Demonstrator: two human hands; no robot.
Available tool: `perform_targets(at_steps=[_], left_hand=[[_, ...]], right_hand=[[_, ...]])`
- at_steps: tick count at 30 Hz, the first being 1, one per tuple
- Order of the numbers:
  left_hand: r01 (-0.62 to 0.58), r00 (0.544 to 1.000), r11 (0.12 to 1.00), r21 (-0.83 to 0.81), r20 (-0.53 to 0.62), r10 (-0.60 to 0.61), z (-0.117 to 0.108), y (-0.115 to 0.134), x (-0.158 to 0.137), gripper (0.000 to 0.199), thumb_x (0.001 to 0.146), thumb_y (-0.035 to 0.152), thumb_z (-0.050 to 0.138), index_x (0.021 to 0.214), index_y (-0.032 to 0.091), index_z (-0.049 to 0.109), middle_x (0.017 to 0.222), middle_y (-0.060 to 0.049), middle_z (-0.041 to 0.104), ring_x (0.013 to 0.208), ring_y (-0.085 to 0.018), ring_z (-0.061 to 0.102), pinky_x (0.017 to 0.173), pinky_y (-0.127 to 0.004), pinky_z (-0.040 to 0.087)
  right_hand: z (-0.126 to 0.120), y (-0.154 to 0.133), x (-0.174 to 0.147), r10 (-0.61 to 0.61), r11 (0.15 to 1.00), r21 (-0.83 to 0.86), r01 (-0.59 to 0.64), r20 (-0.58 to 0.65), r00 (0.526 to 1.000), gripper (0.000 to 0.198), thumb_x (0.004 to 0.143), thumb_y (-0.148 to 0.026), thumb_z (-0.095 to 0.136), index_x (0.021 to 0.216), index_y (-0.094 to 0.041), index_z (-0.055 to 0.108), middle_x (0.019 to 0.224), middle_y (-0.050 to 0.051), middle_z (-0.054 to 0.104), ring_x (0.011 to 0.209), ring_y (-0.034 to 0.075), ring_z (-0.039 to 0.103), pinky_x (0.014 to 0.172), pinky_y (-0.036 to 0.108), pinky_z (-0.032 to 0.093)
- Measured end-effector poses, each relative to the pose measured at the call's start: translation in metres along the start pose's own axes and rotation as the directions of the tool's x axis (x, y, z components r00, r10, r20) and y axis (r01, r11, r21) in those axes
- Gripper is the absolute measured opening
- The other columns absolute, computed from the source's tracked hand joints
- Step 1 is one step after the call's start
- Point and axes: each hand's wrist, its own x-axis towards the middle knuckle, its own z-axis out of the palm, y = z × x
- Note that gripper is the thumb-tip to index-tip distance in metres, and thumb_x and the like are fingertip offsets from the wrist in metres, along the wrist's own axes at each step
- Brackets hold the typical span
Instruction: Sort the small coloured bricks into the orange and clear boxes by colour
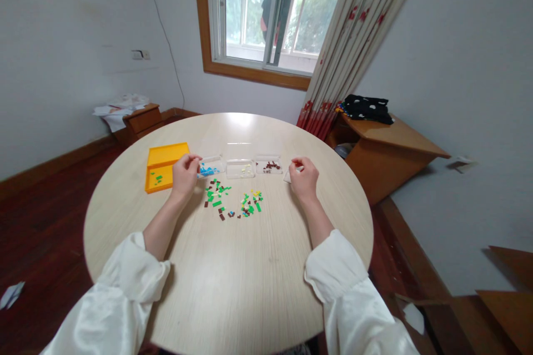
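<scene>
Has loose coloured pieces on the worktop between left hand and right hand, probably for easy reach, with clear trays beyond, apparently for separating colours. Bends fingers of both hands inward; cannot tell if pinching anything.
</scene>
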Motion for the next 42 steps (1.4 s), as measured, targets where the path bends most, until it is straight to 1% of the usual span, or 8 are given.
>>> perform_targets(at_steps=[6, 12, 16, 18, 22, 25, 33, 42], left_hand=[[-0.126, 0.961, 0.984, 0.127, 0.261, 0.089, 0.009, 0.000, -0.015, 0.013, 0.072, 0.029, 0.048, 0.071, 0.020, 0.057, 0.053, 0.004, 0.046, 0.052, -0.012, 0.044, 0.050, -0.024, 0.035], [-0.164, 0.947, 0.976, 0.144, 0.301, 0.115, 0.010, -0.004, -0.017, 0.015, 0.074, 0.031, 0.047, 0.074, 0.020, 0.058, 0.053, 0.004, 0.044, 0.049, -0.012, 0.043, 0.048, -0.025, 0.033], [-0.173, 0.934, 0.977, 0.126, 0.334, 0.122, 0.011, -0.010, -0.016, 0.017, 0.073, 0.033, 0.047, 0.077, 0.019, 0.057, 0.054, 0.004, 0.044, 0.050, -0.012, 0.042, 0.049, -0.025, 0.032], [-0.179, 0.926, 0.977, 0.118, 0.355, 0.127, 0.012, -0.014, -0.016, 0.019, 0.074, 0.034, 0.047, 0.078, 0.019, 0.058, 0.055, 0.004, 0.044, 0.050, -0.013, 0.043, 0.049, -0.025, 0.032], [-0.205, 0.898, 0.964, 0.167, 0.423, 0.118, 0.013, -0.016, -0.018, 0.019, 0.075, 0.034, 0.048, 0.078, 0.020, 0.061, 0.054, 0.003, 0.046, 0.051, -0.014, 0.044, 0.052, -0.026, 0.034], [-0.301, 0.831, 0.932, 0.201, 0.535, 0.153, 0.015, -0.012, -0.023, 0.017, 0.075, 0.029, 0.051, 0.076, 0.019, 0.065, 0.061, 0.000, 0.055, 0.058, -0.015, 0.048, 0.059, -0.028, 0.040], [-0.580, 0.571, 0.802, 0.142, 0.773, 0.277, 0.023, -0.011, -0.036, 0.025, 0.082, 0.022, 0.051, 0.095, 0.018, 0.071, 0.089, -0.008, 0.063, 0.087, -0.019, 0.056, 0.081, -0.033, 0.043], [-0.680, 0.494, 0.710, 0.181, 0.829, 0.261, 0.027, -0.009, -0.042, 0.028, 0.087, 0.025, 0.048, 0.104, 0.024, 0.070, 0.098, -0.008, 0.060, 0.091, -0.020, 0.053, 0.084, -0.036, 0.040]], right_hand=[[-0.007, 0.018, 0.004, 0.033, 0.992, -0.121, -0.034, -0.014, 0.999, 0.012, 0.069, -0.017, 0.048, 0.071, -0.017, 0.060, 0.075, 0.008, 0.064, 0.072, 0.021, 0.056, 0.075, 0.035, 0.044], [-0.007, 0.020, 0.004, 0.094, 0.978, -0.187, -0.090, 0.015, 0.995, 0.015, 0.069, -0.016, 0.049, 0.072, -0.016, 0.064, 0.079, 0.011, 0.066, 0.075, 0.023, 0.058, 0.077, 0.038, 0.043], [-0.004, 0.009, 0.002, 0.059, 0.997, -0.064, -0.051, 0.134, 0.989, 0.015, 0.069, -0.015, 0.051, 0.071, -0.015, 0.066, 0.077, 0.008, 0.067, 0.071, 0.020, 0.058, 0.075, 0.035, 0.044], [-0.001, 0.000, -0.003, 0.012, 0.998, 0.048, -0.029, 0.317, 0.948, 0.015, 0.069, -0.015, 0.053, 0.071, -0.015, 0.067, 0.075, 0.006, 0.068, 0.069, 0.017, 0.058, 0.071, 0.031, 0.045], [0.004, -0.016, -0.015, -0.101, 0.988, 0.152, -0.001, 0.663, 0.742, 0.014, 0.070, -0.013, 0.056, 0.073, -0.015, 0.070, 0.075, 0.005, 0.069, 0.069, 0.015, 0.059, 0.067, 0.027, 0.045], [0.008, -0.020, -0.022, -0.112, 0.987, 0.158, -0.009, 0.741, 0.662, 0.012, 0.073, -0.014, 0.059, 0.075, -0.015, 0.072, 0.076, 0.005, 0.070, 0.071, 0.014, 0.060, 0.069, 0.027, 0.046], [0.013, -0.020, -0.025, -0.142, 0.989, 0.133, 0.058, 0.806, 0.575, 0.022, 0.075, -0.005, 0.058, 0.086, -0.016, 0.074, 0.086, 0.006, 0.070, 0.079, 0.013, 0.062, 0.078, 0.026, 0.047], [0.012, -0.027, -0.026, -0.102, 0.995, 0.087, 0.054, 0.829, 0.549, 0.017, 0.075, -0.008, 0.060, 0.084, -0.015, 0.073, 0.082, 0.005, 0.067, 0.073, 0.012, 0.059, 0.071, 0.024, 0.045]])
